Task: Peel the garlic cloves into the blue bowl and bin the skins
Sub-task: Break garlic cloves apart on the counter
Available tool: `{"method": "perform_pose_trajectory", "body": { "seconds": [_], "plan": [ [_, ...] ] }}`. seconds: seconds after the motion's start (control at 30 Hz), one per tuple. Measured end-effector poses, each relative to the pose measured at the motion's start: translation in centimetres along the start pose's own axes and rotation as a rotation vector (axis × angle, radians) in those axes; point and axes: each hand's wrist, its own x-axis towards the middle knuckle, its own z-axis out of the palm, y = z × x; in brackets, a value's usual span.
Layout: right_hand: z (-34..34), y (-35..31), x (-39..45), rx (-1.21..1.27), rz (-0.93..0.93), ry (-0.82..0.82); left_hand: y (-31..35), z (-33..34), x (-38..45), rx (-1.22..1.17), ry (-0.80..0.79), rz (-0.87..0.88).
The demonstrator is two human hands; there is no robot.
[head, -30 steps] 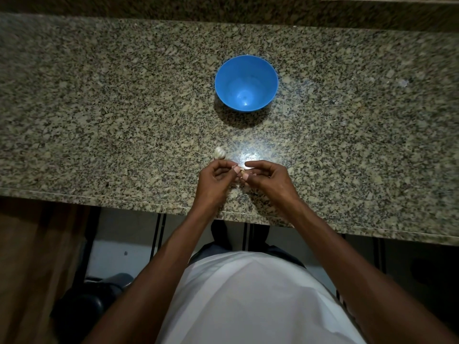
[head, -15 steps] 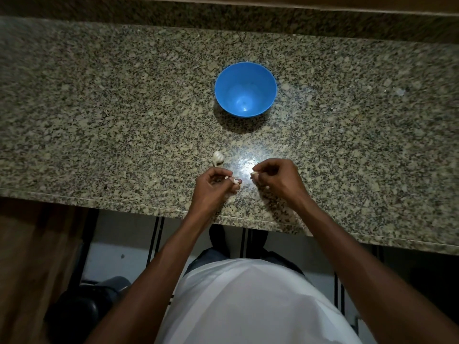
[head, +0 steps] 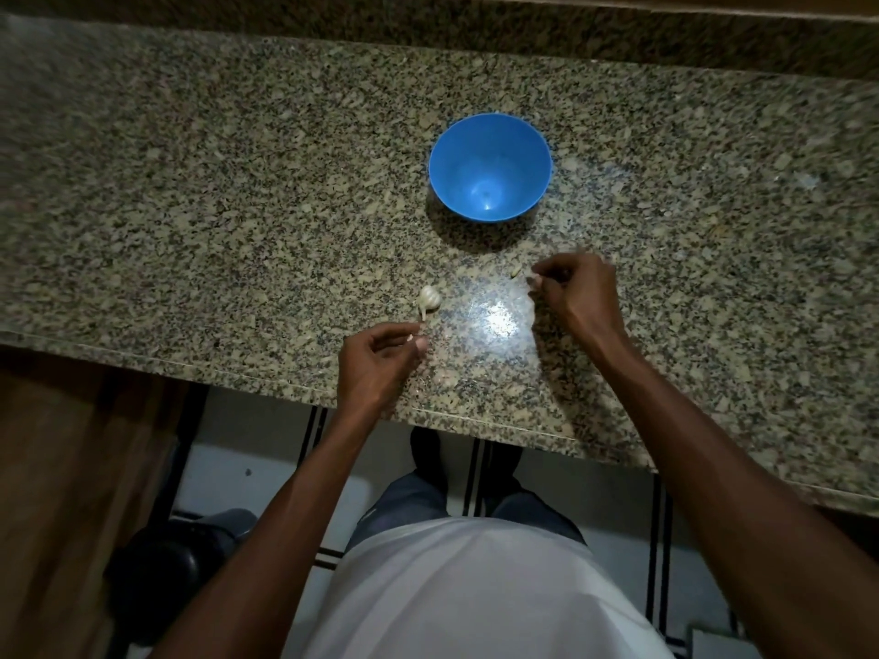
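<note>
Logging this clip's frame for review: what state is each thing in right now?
blue bowl: upright, empty.
garlic bulb: lying on the granite counter, untouched.
left hand: fingers pinched on a small pale bit; cannot tell whether clove or skin.
right hand: closed near the bowl, blurred; contents unclear.

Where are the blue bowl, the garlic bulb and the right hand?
blue bowl (head: 532, 135): head view, far inner wall.
garlic bulb (head: 428, 297): head view, rounded body.
right hand (head: 573, 292): head view, back of hand.

Empty blue bowl (head: 490, 166); garlic bulb (head: 428, 297) nearer.
</note>
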Motion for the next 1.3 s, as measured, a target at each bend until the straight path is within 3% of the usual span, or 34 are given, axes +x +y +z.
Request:
{"method": "perform_pose_trajectory", "body": {
  "seconds": [0.23,0.33,0.4,0.5,0.57,0.7,0.8,0.9,1.03,1.17,1.3],
  "plan": [
    [5.6,-0.9,-6.0,-0.278,-0.195,-0.221,-0.8,-1.5,1.6,0.256,0.045,0.146],
    [8.6,-3.1,-7.1,-0.262,-0.277,-0.208,-1.1,-2.3,2.2,0.381,-0.012,0.271],
    [9.8,-3.7,-8.3,-0.259,-0.301,-0.338,-1.5,-2.8,2.5,0.458,-0.076,0.343],
    [9.8,-2.9,-10.4,-0.332,-0.35,-0.404,-2.6,-3.3,2.9,0.501,-0.176,0.431],
    [8.9,-2.1,-10.9,-0.318,-0.317,-0.3,-3.3,-3.5,2.9,0.487,-0.214,0.459],
    [6.2,0.5,-11.6,-0.287,-0.021,0.072,-4.2,-4.2,2.9,0.415,-0.179,0.456],
    [7.7,1.1,-13.8,-0.39,0.139,0.187,-4.5,-4.7,3.1,0.423,-0.127,0.459],
    [12.3,-1.8,-15.5,-0.289,0.134,0.169,-4.6,-5.1,3.3,0.444,-0.123,0.468],
    [16.3,-6.0,-14.7,-0.186,-0.027,0.093,-4.6,-5.4,3.2,0.443,-0.164,0.487],
    [13.9,-5.8,-12.8,-0.157,0.014,0.057,-4.7,-6.0,3.1,0.382,-0.162,0.442],
    [11.4,-3.9,-9.8,-0.294,0.004,-0.023,-4.7,-6.4,3.5,0.366,-0.14,0.441]
  ]
}}
